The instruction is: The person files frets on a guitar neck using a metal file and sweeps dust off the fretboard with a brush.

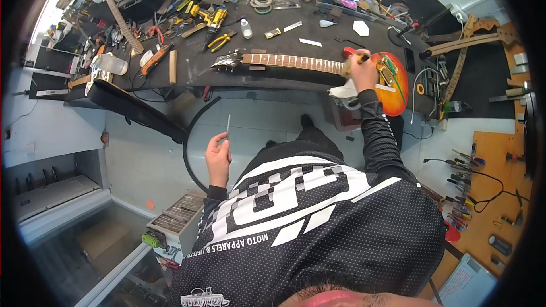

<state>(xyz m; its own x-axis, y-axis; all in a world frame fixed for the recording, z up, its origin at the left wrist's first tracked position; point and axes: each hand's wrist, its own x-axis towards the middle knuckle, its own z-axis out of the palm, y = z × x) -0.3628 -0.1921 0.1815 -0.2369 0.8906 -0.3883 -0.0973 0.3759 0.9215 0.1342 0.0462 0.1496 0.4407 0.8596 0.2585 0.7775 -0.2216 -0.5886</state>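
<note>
An electric guitar with a red-orange sunburst body [396, 99] lies on the dark workbench [267, 82], its neck pointing left. My right hand [363, 73] is at the neck end of the body, fingers closed round a small yellowish brush-like tool [364, 57]. My left hand [218, 159] is raised in front of the bench, away from the guitar, and pinches a thin grey metal strip [228, 124] that points up. A white cloth [343, 90] lies at the bench edge below my right hand.
A yellow drill [214, 18], yellow pliers [220, 41] and a small bottle [245, 28] stand or lie behind the neck. A black case [133, 108] leans at the left bench edge. Tools hang on the wooden board [489, 153] at right. A drawer box [177, 216] stands lower left.
</note>
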